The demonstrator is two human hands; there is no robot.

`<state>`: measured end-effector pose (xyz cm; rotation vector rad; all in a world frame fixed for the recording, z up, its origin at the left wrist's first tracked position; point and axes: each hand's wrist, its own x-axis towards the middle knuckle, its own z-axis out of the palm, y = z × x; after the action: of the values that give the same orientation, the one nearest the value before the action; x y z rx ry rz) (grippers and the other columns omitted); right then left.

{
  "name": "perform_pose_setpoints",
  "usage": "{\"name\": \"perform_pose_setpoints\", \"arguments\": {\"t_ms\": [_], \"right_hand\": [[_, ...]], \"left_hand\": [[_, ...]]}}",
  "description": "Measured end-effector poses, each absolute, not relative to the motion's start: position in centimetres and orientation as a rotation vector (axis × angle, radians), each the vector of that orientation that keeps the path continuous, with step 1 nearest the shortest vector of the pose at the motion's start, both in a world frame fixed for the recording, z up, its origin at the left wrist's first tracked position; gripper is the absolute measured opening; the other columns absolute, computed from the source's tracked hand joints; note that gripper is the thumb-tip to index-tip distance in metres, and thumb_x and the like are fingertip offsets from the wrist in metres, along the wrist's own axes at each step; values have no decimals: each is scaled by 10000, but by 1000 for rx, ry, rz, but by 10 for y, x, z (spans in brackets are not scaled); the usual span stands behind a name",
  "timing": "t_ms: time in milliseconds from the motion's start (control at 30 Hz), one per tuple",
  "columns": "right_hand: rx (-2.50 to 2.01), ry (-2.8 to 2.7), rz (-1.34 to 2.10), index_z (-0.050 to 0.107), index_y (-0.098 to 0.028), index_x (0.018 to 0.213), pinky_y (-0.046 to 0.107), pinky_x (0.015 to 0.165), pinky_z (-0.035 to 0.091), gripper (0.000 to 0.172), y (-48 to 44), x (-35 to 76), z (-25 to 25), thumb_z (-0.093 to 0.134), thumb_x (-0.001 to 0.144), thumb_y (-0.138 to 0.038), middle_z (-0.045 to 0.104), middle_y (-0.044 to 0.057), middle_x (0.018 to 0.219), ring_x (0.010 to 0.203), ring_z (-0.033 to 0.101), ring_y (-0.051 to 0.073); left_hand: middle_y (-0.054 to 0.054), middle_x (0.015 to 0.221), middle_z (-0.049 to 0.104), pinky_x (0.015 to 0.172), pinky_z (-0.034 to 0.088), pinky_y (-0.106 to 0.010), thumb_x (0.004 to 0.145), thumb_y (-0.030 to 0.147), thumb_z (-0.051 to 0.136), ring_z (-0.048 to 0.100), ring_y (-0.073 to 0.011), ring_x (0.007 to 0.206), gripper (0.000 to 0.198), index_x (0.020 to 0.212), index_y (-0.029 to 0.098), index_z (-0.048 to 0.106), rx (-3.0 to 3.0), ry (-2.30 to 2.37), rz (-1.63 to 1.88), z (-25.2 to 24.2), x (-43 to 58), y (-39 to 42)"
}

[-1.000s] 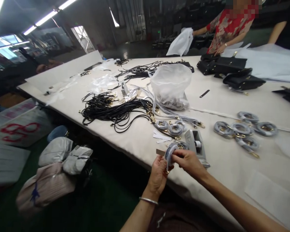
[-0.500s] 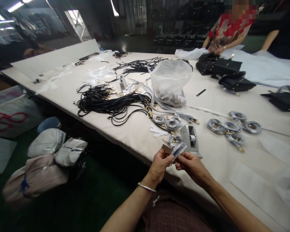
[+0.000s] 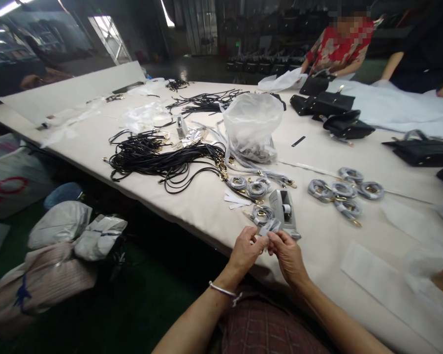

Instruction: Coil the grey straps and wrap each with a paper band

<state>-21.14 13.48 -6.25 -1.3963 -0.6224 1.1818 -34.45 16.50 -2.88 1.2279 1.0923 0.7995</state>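
Note:
A small clear plastic packet is between my hands at the table's near edge. My right hand pinches its lower side between thumb and fingers. My left hand is closed at the packet's left edge, thumb and forefinger together. What lies inside the packet is too blurred to make out. Just beyond it rests a coiled grey strap with gold clasps. A grey tape dispenser stands right of that coil. White paper strips lie to the left.
Black straps with gold hooks lie heaped at the left. A cloudy plastic bag stands mid-table. Several coiled grey straps sit at the right, black handbags behind them. A co-worker in a red top stands across the table.
The packet has turned and dropped slightly between my hands. The brown card by my left fingers no longer shows. The view has shifted a little to the right.

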Motion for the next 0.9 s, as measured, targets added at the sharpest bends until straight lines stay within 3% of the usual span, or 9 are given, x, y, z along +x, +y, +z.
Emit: {"name": "perform_pose_setpoints", "arguments": {"t_ms": [100, 233, 367, 533, 767, 900], "right_hand": [[-1446, -617, 1205, 643, -170, 690, 258, 516, 400, 370, 129, -215, -69, 796, 708, -506, 578, -25, 551, 504, 475, 112], [-1413, -476, 1394, 710, -145, 805, 238, 467, 413, 426, 125, -218, -76, 853, 619, -500, 647, -2, 599, 498, 511, 114], [-1392, -319, 1386, 713, -128, 748, 187, 446, 424, 425, 122, -223, -83, 900, 553, -457, 634, -15, 593, 508, 522, 85], [-1356, -133, 1384, 699, -141, 764, 191, 494, 502, 475, 116, -236, -87, 890, 542, -516, 650, -10, 646, 564, 586, 102], [-1268, -43, 1445, 685, -152, 735, 200, 526, 533, 421, 112, -239, -86, 903, 554, -462, 648, -19, 628, 543, 588, 100], [-1199, -88, 1545, 724, -146, 808, 258, 658, 584, 395, 109, -234, -85, 894, 600, -436, 722, 30, 761, 675, 669, 148]], "left_hand": [[-2, 652, 580, 544, 393, -242, 780, 346, 596, 496, -118, 562, 203, 685, 167, 602, 1210, 1154, 717, -38, -348, 173], [35, 544, 515, 487, 331, -225, 715, 293, 591, 431, -98, 492, 159, 618, 168, 566, 1161, 1217, 659, -48, -349, 177], [24, 564, 559, 568, 346, -246, 739, 255, 597, 462, -121, 547, 139, 624, 184, 630, 1407, 1374, 651, -55, -348, 171], [-37, 819, 705, 768, 415, -280, 833, 278, 571, 603, -176, 773, 151, 791, 221, 704, 1665, 1411, 747, -64, -346, 165], [48, 563, 502, 575, 330, -237, 789, 253, 578, 435, -119, 554, 178, 621, 197, 562, 1489, 1476, 617, -69, -344, 169], [-3, 650, 579, 651, 351, -261, 797, 170, 584, 465, -149, 606, 135, 674, 218, 612, 1782, 1467, 687, -66, -343, 166]]}}
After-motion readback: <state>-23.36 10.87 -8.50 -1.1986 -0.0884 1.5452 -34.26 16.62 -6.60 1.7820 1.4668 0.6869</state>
